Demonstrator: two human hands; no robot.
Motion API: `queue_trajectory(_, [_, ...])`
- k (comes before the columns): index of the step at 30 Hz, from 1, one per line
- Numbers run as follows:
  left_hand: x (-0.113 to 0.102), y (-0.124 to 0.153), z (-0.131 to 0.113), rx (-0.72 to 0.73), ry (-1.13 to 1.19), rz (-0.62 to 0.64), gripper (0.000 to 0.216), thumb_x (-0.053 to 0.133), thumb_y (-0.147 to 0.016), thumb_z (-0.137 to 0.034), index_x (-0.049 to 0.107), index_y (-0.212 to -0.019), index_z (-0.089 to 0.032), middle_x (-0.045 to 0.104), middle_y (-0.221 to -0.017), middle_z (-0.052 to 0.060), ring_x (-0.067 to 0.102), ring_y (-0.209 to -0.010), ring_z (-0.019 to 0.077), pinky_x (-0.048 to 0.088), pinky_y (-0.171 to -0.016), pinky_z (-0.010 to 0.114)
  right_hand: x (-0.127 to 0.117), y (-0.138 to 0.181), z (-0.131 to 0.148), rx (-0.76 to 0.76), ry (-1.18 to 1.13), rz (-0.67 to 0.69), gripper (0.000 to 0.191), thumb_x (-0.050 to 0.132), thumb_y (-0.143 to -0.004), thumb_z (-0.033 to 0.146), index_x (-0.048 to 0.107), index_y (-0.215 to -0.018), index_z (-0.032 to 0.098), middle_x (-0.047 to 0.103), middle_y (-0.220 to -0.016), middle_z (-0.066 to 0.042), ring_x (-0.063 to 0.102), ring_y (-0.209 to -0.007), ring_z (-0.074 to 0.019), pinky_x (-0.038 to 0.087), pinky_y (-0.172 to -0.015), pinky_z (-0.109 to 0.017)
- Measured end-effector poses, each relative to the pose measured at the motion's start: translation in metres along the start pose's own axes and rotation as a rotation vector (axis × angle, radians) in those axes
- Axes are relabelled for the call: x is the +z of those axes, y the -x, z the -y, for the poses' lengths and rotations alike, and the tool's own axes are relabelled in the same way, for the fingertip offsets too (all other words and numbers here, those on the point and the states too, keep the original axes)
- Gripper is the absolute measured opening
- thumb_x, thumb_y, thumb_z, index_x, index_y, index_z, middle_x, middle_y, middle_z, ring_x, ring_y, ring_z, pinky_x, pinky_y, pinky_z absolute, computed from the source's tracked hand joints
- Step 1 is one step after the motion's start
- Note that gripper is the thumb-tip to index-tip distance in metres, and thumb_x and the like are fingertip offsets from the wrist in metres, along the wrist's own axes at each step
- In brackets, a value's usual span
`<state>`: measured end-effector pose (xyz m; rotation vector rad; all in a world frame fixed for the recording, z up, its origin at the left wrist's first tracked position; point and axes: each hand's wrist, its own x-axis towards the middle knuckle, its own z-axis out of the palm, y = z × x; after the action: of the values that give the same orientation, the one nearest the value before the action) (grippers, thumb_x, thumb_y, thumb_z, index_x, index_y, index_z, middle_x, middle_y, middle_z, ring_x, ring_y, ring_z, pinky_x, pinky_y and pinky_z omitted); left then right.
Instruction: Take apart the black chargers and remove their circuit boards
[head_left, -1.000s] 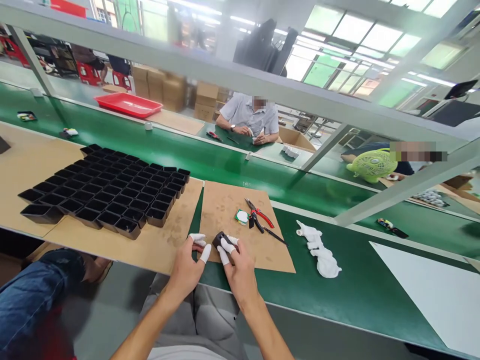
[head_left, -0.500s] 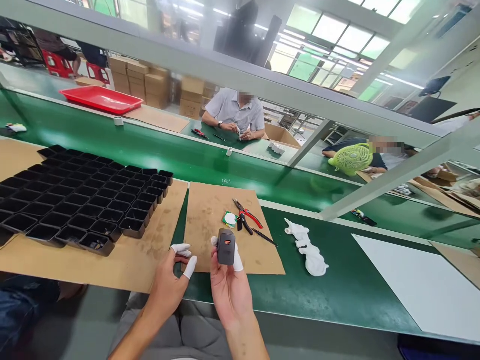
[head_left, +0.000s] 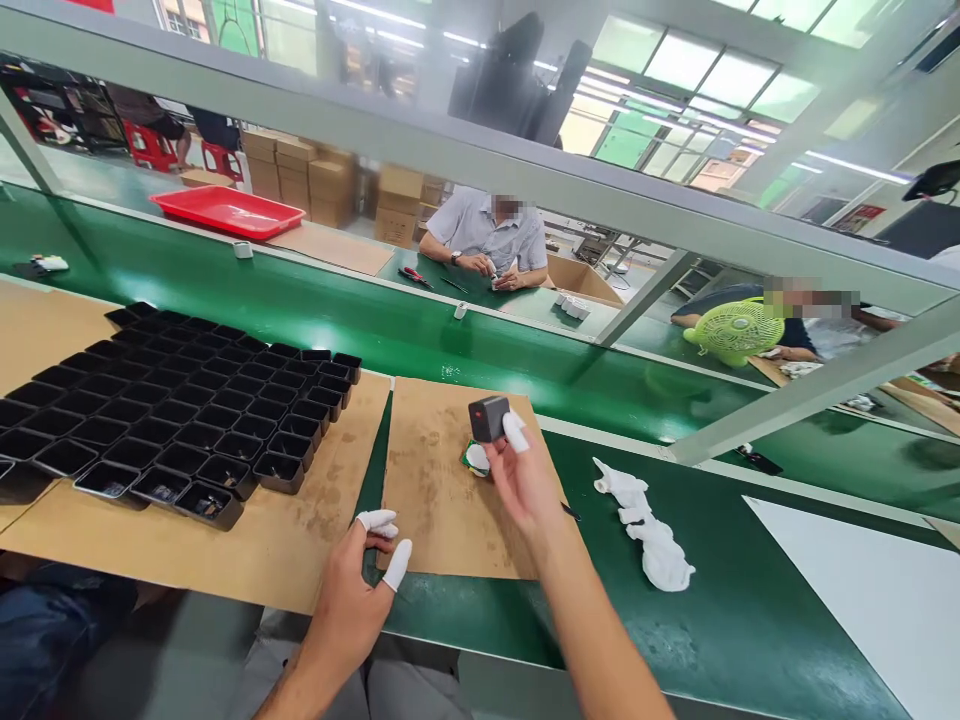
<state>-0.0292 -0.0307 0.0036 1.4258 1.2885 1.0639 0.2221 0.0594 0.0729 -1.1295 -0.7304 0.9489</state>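
My right hand [head_left: 520, 472] is stretched forward over the brown cardboard sheet [head_left: 442, 495] and grips a small black charger block [head_left: 488, 418] between fingertips capped in white finger cots. A round white and green item [head_left: 476, 458] lies just under that hand. My left hand [head_left: 361, 582] hovers at the bench's near edge with its fingers curled loosely, white cots on thumb and forefinger, and nothing in it. To the left a black tray of many small square cells [head_left: 180, 400] rests on another cardboard sheet.
White gloves [head_left: 645, 525] lie on the green bench right of the cardboard. A white sheet [head_left: 862, 590] covers the far right. Beyond a green conveyor belt [head_left: 375, 315], a red tray [head_left: 226, 211], a green fan [head_left: 731, 330] and two seated people working. A grey frame bar [head_left: 450, 150] crosses overhead.
My right hand lifted the black block from the cardboard, turned it upright near me, then carried it forward and up. The red-handled pliers are now hidden behind that hand. My left hand stayed near the edge.
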Motion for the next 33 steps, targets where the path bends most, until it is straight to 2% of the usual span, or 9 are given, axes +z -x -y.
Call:
queue_trajectory(4, [0.000,0.002,0.000,0.022,-0.027,-0.001,0.038,0.067,-0.104,-0.053,0.073,-0.125,-0.021,0.083,-0.108,0.011,0.084,-0.100,0.0291,0.069,-0.095,0.048,-0.009,-0.106,0.001,-0.119,0.293,0.005,0.038,0.082,-0.106,0.041,0.074,-0.137,0.020,0.077,-0.141,-0.011,0.077,-0.124,-0.0281,0.067,-0.107,-0.051])
queue_trajectory(7, [0.004,0.003,0.006,0.087,-0.040,-0.001,0.035,0.068,-0.105,-0.051,0.073,-0.125,-0.022,0.084,-0.107,0.011,0.085,-0.099,0.0278,0.070,-0.093,0.044,-0.008,-0.165,-0.007,-0.206,0.519,-0.001,0.040,0.077,-0.110,0.041,0.070,-0.143,0.020,0.072,-0.146,-0.012,0.075,-0.123,-0.0286,0.067,-0.104,-0.052])
queue_trajectory(11, [0.015,0.003,0.020,0.182,-0.054,-0.053,0.029,0.065,-0.109,-0.044,0.073,-0.127,-0.022,0.081,-0.104,0.010,0.083,-0.093,0.0249,0.071,-0.092,0.040,0.002,-0.209,-0.023,-0.308,0.773,0.004,0.040,0.076,-0.110,0.042,0.070,-0.143,0.021,0.071,-0.147,-0.012,0.074,-0.125,-0.0290,0.066,-0.106,-0.052])
queue_trajectory(15, [0.023,0.002,0.028,0.290,-0.055,-0.044,0.026,0.067,-0.108,-0.037,0.071,-0.130,-0.024,0.080,-0.098,0.006,0.082,-0.090,0.0245,0.070,-0.099,0.043,0.014,-0.224,-0.026,-0.391,0.954,0.030,0.038,0.076,-0.110,0.042,0.071,-0.142,0.021,0.072,-0.146,-0.012,0.075,-0.124,-0.0287,0.066,-0.106,-0.052])
queue_trajectory(20, [0.021,0.001,0.026,0.210,-0.070,-0.016,0.019,0.067,-0.107,-0.040,0.073,-0.119,-0.026,0.078,-0.099,0.010,0.082,-0.099,0.0309,0.071,-0.095,0.049,0.005,-0.185,0.006,-0.494,1.091,0.018,0.045,0.073,-0.111,0.048,0.068,-0.145,0.020,0.071,-0.145,-0.012,0.074,-0.122,-0.0291,0.064,-0.107,-0.053])
queue_trajectory(24, [0.014,-0.002,0.016,0.187,-0.036,0.034,0.015,0.069,-0.105,-0.039,0.073,-0.112,-0.026,0.080,-0.103,0.012,0.082,-0.098,0.0314,0.070,-0.089,0.047,-0.021,-0.098,0.030,-0.492,1.233,0.276,0.045,0.064,-0.109,0.063,0.081,-0.124,0.024,0.081,-0.116,-0.011,0.074,-0.103,-0.0295,0.060,-0.101,-0.050])
queue_trajectory(28, [0.008,-0.003,0.004,0.157,-0.053,0.009,0.020,0.070,-0.102,-0.042,0.073,-0.113,-0.026,0.081,-0.100,0.011,0.082,-0.094,0.0319,0.069,-0.090,0.049,-0.041,-0.030,0.027,-0.495,1.394,0.410,0.054,0.088,-0.087,0.068,0.083,-0.124,0.028,0.080,-0.128,-0.016,0.066,-0.130,-0.0425,0.043,-0.118,-0.062])
queue_trajectory(31, [0.004,-0.003,-0.003,0.105,-0.051,0.023,0.026,0.068,-0.103,-0.047,0.073,-0.116,-0.025,0.081,-0.104,0.011,0.081,-0.094,0.0311,0.069,-0.087,0.048,-0.046,-0.016,0.018,-0.512,1.432,0.411,0.042,0.086,-0.090,0.064,0.083,-0.112,0.029,0.079,-0.126,-0.015,0.063,-0.134,-0.0447,0.039,-0.120,-0.065])
queue_trajectory(33, [0.003,-0.002,-0.006,0.080,-0.040,0.015,0.030,0.066,-0.104,-0.049,0.073,-0.119,-0.024,0.081,-0.107,0.012,0.080,-0.097,0.0305,0.068,-0.089,0.048,-0.044,-0.013,0.011,-0.538,1.408,0.406,0.037,0.080,-0.096,0.059,0.081,-0.118,0.030,0.078,-0.122,-0.014,0.065,-0.128,-0.0416,0.043,-0.116,-0.062])
